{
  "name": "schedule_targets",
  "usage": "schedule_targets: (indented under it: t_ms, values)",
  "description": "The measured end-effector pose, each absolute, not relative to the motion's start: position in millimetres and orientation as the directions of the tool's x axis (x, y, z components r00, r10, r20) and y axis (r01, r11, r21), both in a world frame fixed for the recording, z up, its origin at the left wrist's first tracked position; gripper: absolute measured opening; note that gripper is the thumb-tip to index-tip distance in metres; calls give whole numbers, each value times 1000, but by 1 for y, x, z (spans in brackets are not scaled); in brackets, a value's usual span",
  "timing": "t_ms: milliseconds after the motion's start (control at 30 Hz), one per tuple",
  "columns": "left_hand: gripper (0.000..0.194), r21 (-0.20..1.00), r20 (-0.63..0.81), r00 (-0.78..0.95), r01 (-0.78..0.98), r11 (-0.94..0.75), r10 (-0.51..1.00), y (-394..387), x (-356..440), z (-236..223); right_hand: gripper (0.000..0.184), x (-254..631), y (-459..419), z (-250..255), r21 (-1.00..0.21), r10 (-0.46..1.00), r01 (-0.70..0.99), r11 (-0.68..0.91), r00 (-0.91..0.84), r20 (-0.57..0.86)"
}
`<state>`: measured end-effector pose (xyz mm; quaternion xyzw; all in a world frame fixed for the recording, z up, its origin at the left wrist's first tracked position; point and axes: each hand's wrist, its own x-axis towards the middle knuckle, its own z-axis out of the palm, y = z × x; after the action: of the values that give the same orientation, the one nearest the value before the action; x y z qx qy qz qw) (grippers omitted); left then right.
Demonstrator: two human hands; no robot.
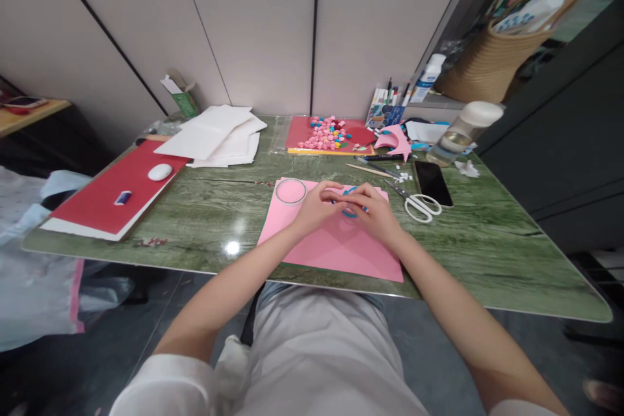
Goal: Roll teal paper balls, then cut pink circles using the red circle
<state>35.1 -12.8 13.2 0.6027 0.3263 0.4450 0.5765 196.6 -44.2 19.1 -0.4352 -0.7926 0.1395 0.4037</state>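
Note:
My left hand [316, 208] and my right hand [373, 211] meet above a sheet of pink paper [336, 248], fingertips pressed together. Between them is a blue curved piece [351, 191], which looks ring-like; the fingers cover much of it, and its exact kind does not show. Both hands are closed around it. A thin grey ring [304, 183], perhaps a tape roll, lies flat at the paper's upper left, beside my left hand. White-handled scissors [422, 207] rest to the right of my right hand.
A black phone [433, 183] and a clear bottle [453, 140] stand right. Pink and blue beads [325, 133] lie at the back with pink cut-outs [396, 140]. White sheets [209, 133] and a red board [117, 182] are left. The table's front edge runs by my waist.

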Motion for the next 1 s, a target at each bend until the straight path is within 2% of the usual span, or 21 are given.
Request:
schedule_targets:
  t_ms: [333,667,1000]
  values:
    - [43,968,134,470,-250,-14,872,-10,38,8,11,198,-44,23,-639,839,574,512,-174,516]
    - [44,956,131,550,-290,42,825,-12,38,2,16,196,-44,23,-623,838,582,523,-221,498]
    - [44,952,105,548,-296,75,830,-13,38,3,14,195,-44,23,-610,824,572,549,-247,510]
